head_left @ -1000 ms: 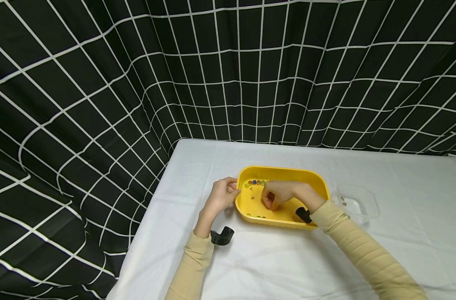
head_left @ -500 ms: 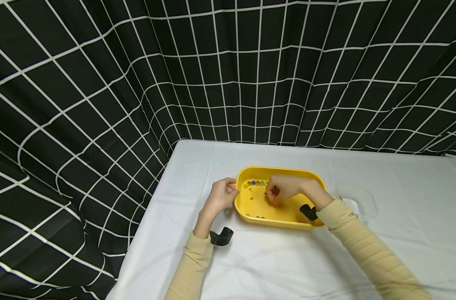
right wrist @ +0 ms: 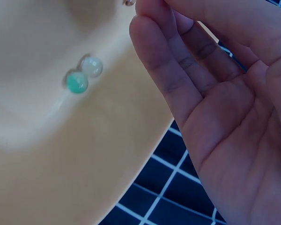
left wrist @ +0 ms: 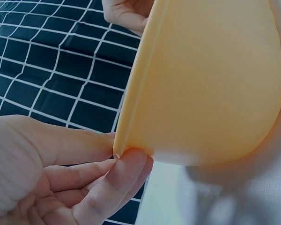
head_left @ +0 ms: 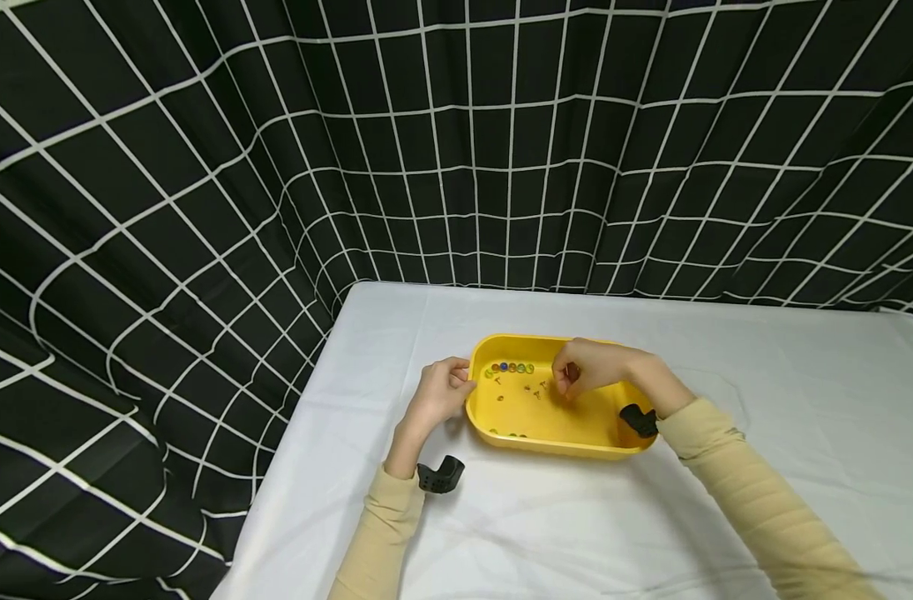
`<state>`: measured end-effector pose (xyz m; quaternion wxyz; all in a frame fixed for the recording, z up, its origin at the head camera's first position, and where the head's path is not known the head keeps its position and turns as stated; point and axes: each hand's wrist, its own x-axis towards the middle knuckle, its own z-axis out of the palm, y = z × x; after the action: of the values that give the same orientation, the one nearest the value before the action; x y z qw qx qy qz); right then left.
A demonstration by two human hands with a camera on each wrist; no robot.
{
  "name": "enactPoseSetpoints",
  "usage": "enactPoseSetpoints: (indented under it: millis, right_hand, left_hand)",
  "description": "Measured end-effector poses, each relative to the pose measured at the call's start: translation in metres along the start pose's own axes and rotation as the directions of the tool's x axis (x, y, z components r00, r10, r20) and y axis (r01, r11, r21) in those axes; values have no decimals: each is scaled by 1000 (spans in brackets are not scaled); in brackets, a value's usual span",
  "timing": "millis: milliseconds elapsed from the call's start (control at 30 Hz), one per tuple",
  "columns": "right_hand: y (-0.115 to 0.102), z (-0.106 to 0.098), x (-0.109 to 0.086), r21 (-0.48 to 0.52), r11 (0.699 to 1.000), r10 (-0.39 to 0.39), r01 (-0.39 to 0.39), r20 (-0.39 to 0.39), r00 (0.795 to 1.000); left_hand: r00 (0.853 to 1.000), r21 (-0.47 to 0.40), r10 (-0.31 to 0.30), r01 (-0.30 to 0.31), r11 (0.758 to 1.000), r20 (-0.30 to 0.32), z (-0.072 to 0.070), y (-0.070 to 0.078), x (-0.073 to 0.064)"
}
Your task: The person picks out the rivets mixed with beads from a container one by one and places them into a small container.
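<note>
left hand pinches the rim of the yellow tray; right hand hovers over it, fingertips pinched together on something tiny

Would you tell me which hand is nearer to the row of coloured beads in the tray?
Left. The left hand grips the rim beside the beads; the right hand hovers farther along.

From my feed I see a black curtain marked with a white grid hanging behind and to the left, its cloth creased into soft folds so the lines bend and bow. It drops past the left edge of the bench, which is covered in a white cloth with faint wrinkles. The bench's far edge meets the curtain. Light is even and bright, with soft shadows on the cloth.
</note>
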<state>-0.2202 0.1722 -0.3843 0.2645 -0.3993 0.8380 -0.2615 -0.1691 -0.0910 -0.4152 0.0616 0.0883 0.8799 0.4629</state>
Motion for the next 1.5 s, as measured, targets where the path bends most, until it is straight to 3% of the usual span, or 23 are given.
enactPoseSetpoints:
  millis: [367, 767, 1500]
  right_hand:
    - [3, -4, -17, -10, 999, 38, -38, -19, 999]
    - [7, -9, -33, 9, 1000, 30, -29, -59, 998]
    - [9, -14, -52, -8, 999, 32, -33, -80, 996]
  left_hand:
    - [1000, 9, 1, -1, 1000, -2, 1, -1, 0]
    - [1000, 8, -24, 24, 1000, 3, 0, 1, -1]
    - [1000, 18, -12, 12, 1000, -2, 1, 2, -1]
